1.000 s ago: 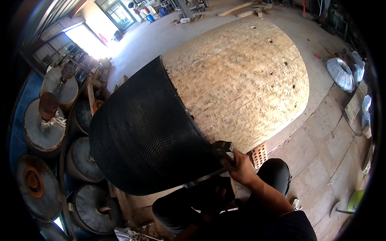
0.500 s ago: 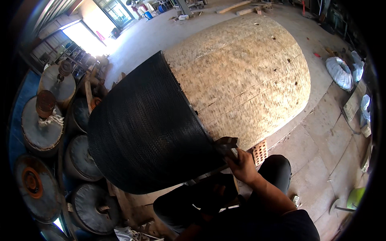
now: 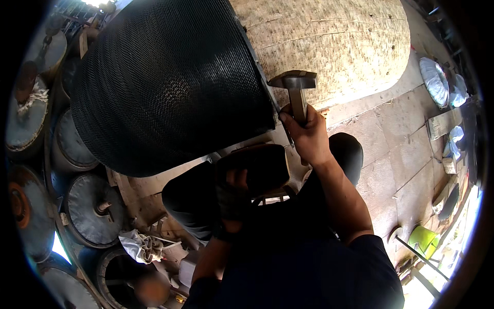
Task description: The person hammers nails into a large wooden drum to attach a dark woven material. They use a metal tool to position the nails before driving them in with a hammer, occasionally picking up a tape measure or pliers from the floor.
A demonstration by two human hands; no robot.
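Note:
A big barrel-shaped drum lies on its side before me. Black ridged sheeting (image 3: 170,82) wraps its left part, and the pale, mottled drum surface (image 3: 334,51) is bare on the right. My right hand (image 3: 309,136) is closed round the wooden handle of a hammer (image 3: 293,81), head up, beside the sheeting's edge. A thin strip (image 3: 282,116) runs down that edge, by my right thumb. Between my knees, my left hand (image 3: 234,193), darkly covered, has its bare fingertips curled against a dark block-like object (image 3: 267,167). Shadow hides what those fingers hold.
Several dark round drums (image 3: 95,206) with end shafts crowd the left side. A crumpled white cloth (image 3: 141,244) lies at lower left. On the right are a white wrapped ring (image 3: 433,82), a board (image 3: 443,123) and a yellow-green container (image 3: 424,241) on the tiled floor.
The view has tipped downward, so the drum sits higher in the picture. The hammer, formerly low against the sheeting's edge, now shows clearly with its head up. My left hand has become visible.

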